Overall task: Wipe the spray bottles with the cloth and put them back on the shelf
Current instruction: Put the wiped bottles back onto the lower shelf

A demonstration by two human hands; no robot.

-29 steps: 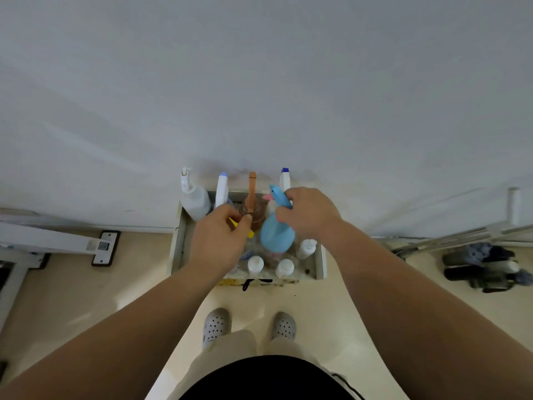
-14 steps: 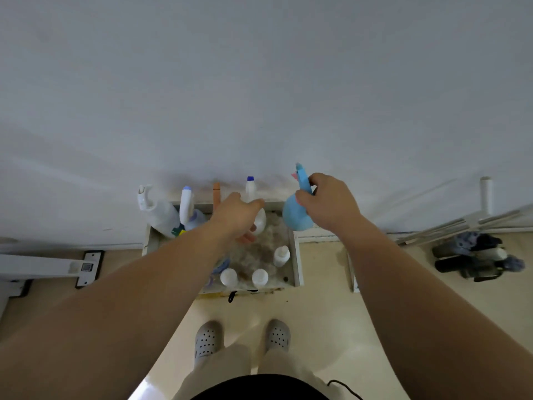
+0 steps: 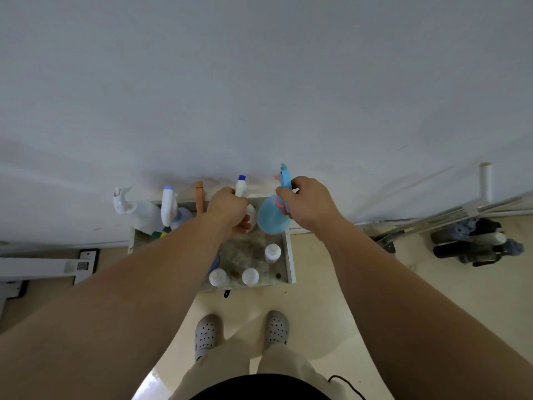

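Gripping blue spray bottle (image 3: 269, 219), right hand (image 3: 310, 206) curls.

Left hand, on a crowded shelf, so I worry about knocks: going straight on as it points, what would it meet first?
Probably the white bottle with the blue cap, right ahead of the left hand; whether they already touch is unclear.

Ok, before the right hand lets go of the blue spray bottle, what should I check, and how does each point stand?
1. Right hand grips the blue spray bottle at its neck: ok.
2. Bottle upright: ok.
3. Its base resting on the shelf: cannot tell.
4. Small white bottles at the front stand apart from it: ok.
5. Left hand at the white bottle beside it, grip hidden: cannot tell.
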